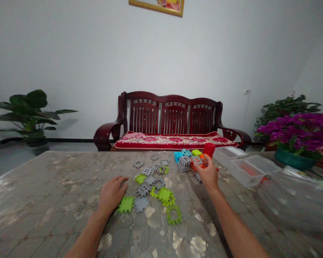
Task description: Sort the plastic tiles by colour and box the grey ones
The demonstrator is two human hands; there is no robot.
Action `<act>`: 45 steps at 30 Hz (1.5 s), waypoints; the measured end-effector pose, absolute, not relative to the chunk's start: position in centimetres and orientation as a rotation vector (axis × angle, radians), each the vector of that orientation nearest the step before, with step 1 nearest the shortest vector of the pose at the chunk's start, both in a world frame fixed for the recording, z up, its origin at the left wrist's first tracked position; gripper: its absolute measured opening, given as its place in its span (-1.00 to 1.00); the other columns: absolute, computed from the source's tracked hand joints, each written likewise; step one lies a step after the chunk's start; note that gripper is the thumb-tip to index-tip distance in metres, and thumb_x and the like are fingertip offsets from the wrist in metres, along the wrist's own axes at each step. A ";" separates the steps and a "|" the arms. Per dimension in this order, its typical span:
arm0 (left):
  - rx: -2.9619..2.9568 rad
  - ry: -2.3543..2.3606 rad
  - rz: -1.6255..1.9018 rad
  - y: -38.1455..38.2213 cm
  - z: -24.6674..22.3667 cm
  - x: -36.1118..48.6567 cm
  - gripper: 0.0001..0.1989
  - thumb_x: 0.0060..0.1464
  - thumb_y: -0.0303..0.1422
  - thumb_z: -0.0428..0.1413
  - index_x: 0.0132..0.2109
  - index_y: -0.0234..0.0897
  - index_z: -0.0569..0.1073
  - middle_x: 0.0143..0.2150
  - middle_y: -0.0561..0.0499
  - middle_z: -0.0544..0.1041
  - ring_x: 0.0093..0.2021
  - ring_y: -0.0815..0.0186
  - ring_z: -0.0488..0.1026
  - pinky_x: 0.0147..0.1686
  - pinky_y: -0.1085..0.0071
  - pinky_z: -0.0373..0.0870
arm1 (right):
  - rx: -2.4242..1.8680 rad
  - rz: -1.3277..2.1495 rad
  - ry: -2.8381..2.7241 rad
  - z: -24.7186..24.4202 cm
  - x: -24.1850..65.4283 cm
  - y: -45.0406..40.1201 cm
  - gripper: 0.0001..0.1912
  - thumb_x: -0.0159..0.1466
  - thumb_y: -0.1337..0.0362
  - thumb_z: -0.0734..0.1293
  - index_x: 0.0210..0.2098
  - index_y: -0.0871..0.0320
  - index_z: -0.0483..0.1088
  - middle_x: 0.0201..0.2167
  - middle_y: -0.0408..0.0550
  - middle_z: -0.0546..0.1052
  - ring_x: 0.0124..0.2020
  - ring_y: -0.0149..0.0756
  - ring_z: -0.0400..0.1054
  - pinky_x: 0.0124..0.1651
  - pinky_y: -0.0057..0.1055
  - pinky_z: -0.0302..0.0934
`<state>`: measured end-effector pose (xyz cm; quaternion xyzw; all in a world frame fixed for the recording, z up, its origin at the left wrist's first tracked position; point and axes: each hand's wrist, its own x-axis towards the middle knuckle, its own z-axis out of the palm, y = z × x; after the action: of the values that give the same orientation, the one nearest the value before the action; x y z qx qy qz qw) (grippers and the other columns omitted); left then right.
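Observation:
My right hand (pixel 209 174) pinches a flat grey interlocking tile (pixel 196 161) between thumb and fingers, over a cluster of stacked pieces. In that cluster stand a grey stack (pixel 184 163), a blue stack (pixel 178 156), a red stack (pixel 209 149) and orange pieces partly hidden by my hand. My left hand (pixel 112 193) rests palm down on the table, thumb apart from the fingers; what lies under it is hidden. Beside it are a green square tile (pixel 126 204) and a grey square tile (pixel 141 204). Several loose grey and green tiles spread between my hands, among them a green frame (pixel 174 214).
The table (pixel 56 200) has a patterned cover. At its right stand clear plastic boxes (pixel 247 172), crumpled clear plastic (pixel 296 197) and purple flowers in a green pot (pixel 296 157). A wooden bench (pixel 172 113) is behind the table, a leafy plant (pixel 32 114) to the left.

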<state>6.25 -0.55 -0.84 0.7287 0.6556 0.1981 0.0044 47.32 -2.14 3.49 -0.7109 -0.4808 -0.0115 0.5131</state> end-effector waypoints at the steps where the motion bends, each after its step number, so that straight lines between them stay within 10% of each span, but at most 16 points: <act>1: 2.279 2.056 0.616 -0.5 -0.9 6.2 -0.59 0.25 -0.30 -0.07 0.10 -0.17 0.57 0.20 -0.13 0.55 0.22 0.11 0.45 0.24 0.16 0.30 | -1.686 -0.006 -1.173 3.8 46.8 -1.5 -0.24 0.13 0.03 0.38 0.27 0.18 0.28 0.03 0.10 0.57 0.04 -0.07 0.44 0.11 -0.22 0.26; 19: 2.229 2.080 0.596 -1.2 0.0 6.9 -0.62 0.25 -0.35 0.00 0.12 -0.19 0.56 0.20 -0.14 0.54 0.25 0.12 0.42 0.28 0.14 0.25 | -1.603 -0.103 -1.628 5.0 42.0 1.0 -0.64 0.29 0.28 0.24 0.02 0.15 0.51 -0.01 0.05 0.60 0.05 -0.13 0.39 0.18 -0.22 0.19; 45: 2.228 2.080 0.612 -0.9 -0.5 6.8 -0.62 0.25 -0.35 -0.02 0.11 -0.16 0.56 0.22 -0.11 0.53 0.25 0.14 0.42 0.28 0.16 0.25 | -1.771 0.005 -1.681 2.1 40.6 -4.8 -0.42 0.14 0.26 0.42 0.16 0.12 0.40 -0.01 0.01 0.58 0.05 -0.11 0.42 0.14 -0.25 0.23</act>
<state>6.79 -0.92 -0.49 0.7165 0.6691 0.1967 0.0163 40.56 -4.80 2.11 -0.6814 -0.6466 0.0018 0.3429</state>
